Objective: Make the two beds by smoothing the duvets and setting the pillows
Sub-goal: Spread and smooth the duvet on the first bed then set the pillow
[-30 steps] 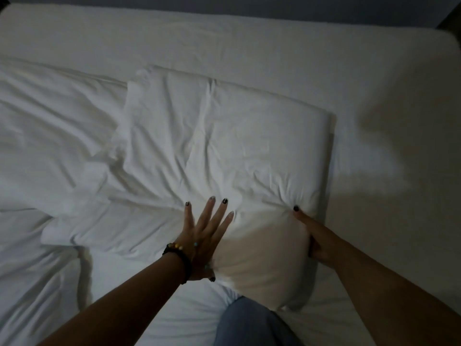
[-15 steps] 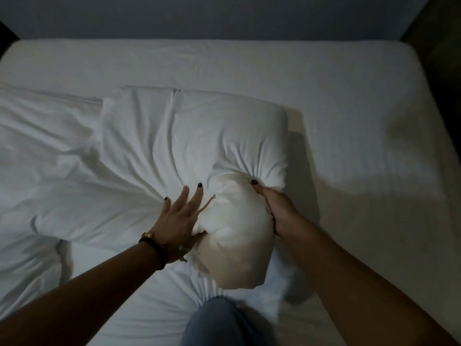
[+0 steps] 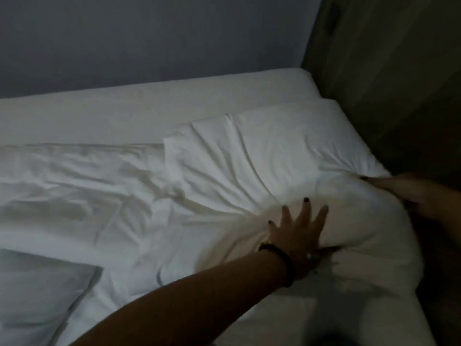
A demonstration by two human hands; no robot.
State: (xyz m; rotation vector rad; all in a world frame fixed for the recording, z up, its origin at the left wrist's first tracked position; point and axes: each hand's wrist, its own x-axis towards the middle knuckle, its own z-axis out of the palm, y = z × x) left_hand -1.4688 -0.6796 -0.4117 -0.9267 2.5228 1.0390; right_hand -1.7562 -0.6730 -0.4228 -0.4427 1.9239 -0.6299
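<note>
A white pillow point(image 3: 262, 158) lies on the bed's right side, near the wooden headboard. Its near end bulges up between my hands. My left hand point(image 3: 296, 233) presses flat on that end with the fingers spread, a dark bracelet on the wrist. My right hand point(image 3: 409, 191) grips the pillow's right edge; it is blurred and partly cut off by the bulge. A crumpled white duvet point(image 3: 82, 191) covers the left half of the bed, touching the pillow's left side.
The white mattress sheet point(image 3: 149, 108) runs along a grey wall point(image 3: 149, 41) at the back. A dark wooden headboard point(image 3: 389, 71) stands on the right. A flat grey-white cloth corner point(image 3: 42, 288) lies at the lower left.
The view has swung left and up, so the pillow now sits at the right by the headboard. Both hands have stayed on the pillow's near end, which has shifted toward the headboard.
</note>
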